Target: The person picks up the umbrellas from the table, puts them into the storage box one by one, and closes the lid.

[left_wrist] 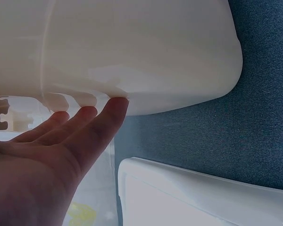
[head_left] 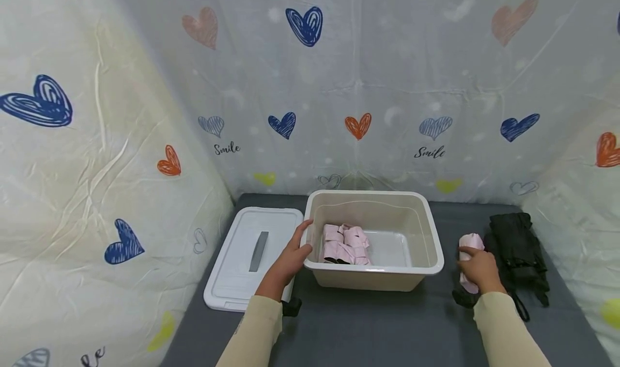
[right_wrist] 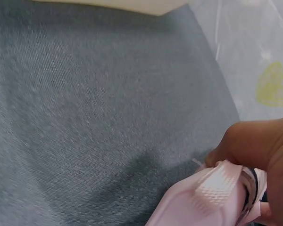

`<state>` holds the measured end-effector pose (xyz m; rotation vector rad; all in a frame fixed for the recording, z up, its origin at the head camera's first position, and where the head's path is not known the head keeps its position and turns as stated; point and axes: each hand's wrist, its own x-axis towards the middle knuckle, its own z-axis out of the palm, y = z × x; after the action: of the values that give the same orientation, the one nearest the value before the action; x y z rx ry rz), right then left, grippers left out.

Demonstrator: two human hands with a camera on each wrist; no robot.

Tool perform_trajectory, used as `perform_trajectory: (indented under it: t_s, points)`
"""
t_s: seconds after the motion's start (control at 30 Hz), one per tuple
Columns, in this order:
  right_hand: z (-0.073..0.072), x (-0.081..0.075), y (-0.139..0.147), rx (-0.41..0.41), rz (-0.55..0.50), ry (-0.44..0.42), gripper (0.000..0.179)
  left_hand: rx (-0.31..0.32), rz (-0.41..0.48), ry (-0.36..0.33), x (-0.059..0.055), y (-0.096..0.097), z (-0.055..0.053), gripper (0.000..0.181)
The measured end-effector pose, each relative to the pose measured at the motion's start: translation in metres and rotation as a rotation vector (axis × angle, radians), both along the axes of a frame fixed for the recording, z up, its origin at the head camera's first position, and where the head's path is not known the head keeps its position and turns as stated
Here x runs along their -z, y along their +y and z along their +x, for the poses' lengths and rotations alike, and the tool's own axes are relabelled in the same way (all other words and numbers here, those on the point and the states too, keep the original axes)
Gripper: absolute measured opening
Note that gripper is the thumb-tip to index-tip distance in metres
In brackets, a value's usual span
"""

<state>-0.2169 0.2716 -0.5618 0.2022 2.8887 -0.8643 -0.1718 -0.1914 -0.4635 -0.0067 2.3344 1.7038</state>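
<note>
My left hand point(head_left: 289, 255) holds the left rim of a beige plastic storage box point(head_left: 378, 281), thumb and one finger on top. In the left wrist view, several straight fingers point(left_wrist: 96, 136) reach against the outer wall under the rim. Inside the box, pink rolled bundles point(head_left: 346, 243) stand side by side at the left. My right hand point(head_left: 481, 270) grips another pink rolled bundle point(head_left: 471, 243) over the table, right of the box. In the right wrist view, this pink bundle point(right_wrist: 193, 202) shows a woven strap around it; its lower part is out of frame.
A white lid point(head_left: 232, 265) with a grey handle lies left of the box. Black folded fabric bundles point(head_left: 518, 248) with a cord loop lie at the right, beside my right hand. Heart-printed curtains point(head_left: 358, 87) border the grey table point(head_left: 368, 329) at the back and sides.
</note>
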Motion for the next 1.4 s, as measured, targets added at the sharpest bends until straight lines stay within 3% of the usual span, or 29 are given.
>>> perform_trajectory:
  t_s: [0.23, 0.47, 0.7, 0.83, 1.13, 1.4]
  points:
    - [0.009, 0.003, -0.005, 0.036, -0.091, 0.002, 0.054, -0.007, 0.008, 0.001, 0.004, -0.001, -0.001, 0.069]
    - [0.013, -0.015, -0.010, 0.062, -0.220, -0.053, 0.059, -0.009, -0.005, -0.002, 0.002, 0.000, -0.001, 0.069]
    - [0.017, -0.034, -0.013, 0.012, -0.238, -0.006, 0.059, -0.039, -0.007, 0.013, 0.037, -0.005, -0.017, 0.069]
    - [0.018, -0.046, -0.014, -0.024, -0.240, 0.035, 0.059, -0.039, -0.008, 0.023, 0.038, -0.006, -0.016, 0.068]
    - [0.018, -0.072, -0.015, -0.077, -0.221, 0.169, 0.058, 0.012, 0.027, 0.010, 0.032, -0.012, -0.021, 0.069]
    - [0.020, -0.093, -0.022, -0.100, -0.187, 0.242, 0.056, 0.039, 0.051, -0.005, 0.004, -0.006, -0.010, 0.070]
